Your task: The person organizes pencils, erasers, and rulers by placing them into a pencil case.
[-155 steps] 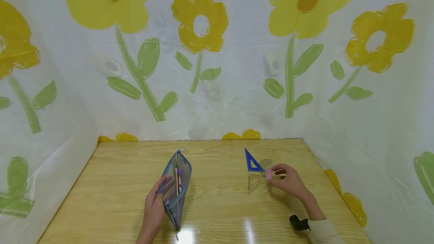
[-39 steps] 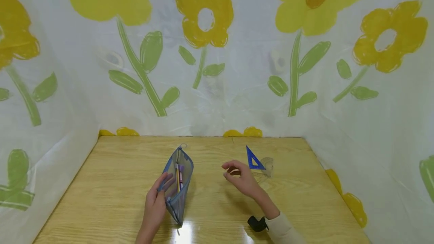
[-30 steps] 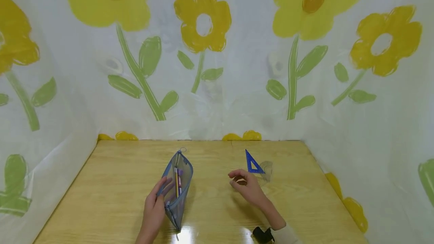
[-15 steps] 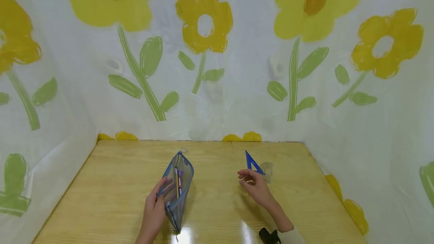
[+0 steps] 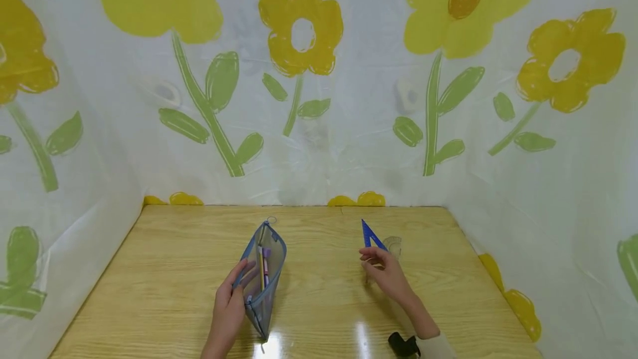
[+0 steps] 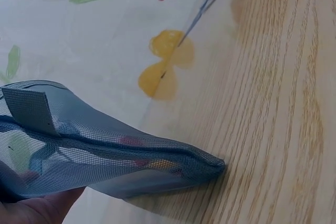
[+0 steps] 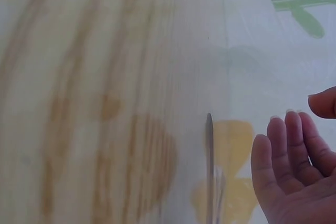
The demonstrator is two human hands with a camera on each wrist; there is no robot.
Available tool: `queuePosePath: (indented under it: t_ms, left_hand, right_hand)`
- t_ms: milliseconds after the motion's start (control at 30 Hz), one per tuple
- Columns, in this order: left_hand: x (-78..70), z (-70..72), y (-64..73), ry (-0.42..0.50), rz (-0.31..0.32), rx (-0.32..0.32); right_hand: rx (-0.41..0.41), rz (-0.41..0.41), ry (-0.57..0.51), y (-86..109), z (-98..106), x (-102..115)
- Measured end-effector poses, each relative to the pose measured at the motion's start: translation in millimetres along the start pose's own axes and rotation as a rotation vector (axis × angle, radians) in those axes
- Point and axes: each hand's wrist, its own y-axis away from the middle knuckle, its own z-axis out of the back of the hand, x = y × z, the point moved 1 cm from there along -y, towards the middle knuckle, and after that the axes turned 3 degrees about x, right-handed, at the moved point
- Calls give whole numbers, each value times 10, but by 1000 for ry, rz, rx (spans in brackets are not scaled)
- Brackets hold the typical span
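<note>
My left hand (image 5: 228,309) grips the near left side of a blue-grey mesh pencil case (image 5: 271,292), its mouth spread wide. Inside lean a yellow-and-dark pencil (image 5: 261,273) and a purple-capped marker (image 5: 266,262). My right hand (image 5: 391,278) hovers over the right part of the table, fingers loosely bent, with nothing between thumb and fingertips in the right wrist view. Just beyond its fingers lies a blue set square (image 5: 370,234), partly covered by the hand. A clear protractor (image 5: 394,244) lies beside it. Below the hand, a clear set square is mostly hidden.
The wooden table (image 5: 174,270) is enclosed by a white cloth (image 5: 349,143) with yellow flowers, at the back and both sides. A black wrist camera (image 5: 402,344) sits by the right sleeve (image 5: 436,347).
Earlier the right hand pinched a pink eraser near the set squares; the hand is now without it. Since reaching toward the pencil case, it has moved back right. The left hand keeps its hold.
</note>
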Motion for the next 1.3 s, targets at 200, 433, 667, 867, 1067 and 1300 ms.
queuePosePath:
  t_ms: [200, 433, 667, 867, 1067, 1300]
  left_hand:
    - [6, -20, 0, 23, 0, 4]
    - [7, -31, -4, 19, -28, 0]
    - [0, -45, -16, 37, -9, -8]
    - [-5, -46, -17, 29, -23, -9]
    - [0, -42, -23, 5, -47, 6]
    - [-14, -54, -4, 21, -1, 4]
  right_hand:
    - [-28, -24, 16, -17, 52, -71]
    - [-96, -55, 94, -138, 142, -109]
    - [-131, -82, 201, -275, 287, -162]
    - [-103, -200, 369, -444, 384, -245]
    - [-46, -244, 455, -542, 405, -268]
    - [-56, -272, 401, -574, 393, -302]
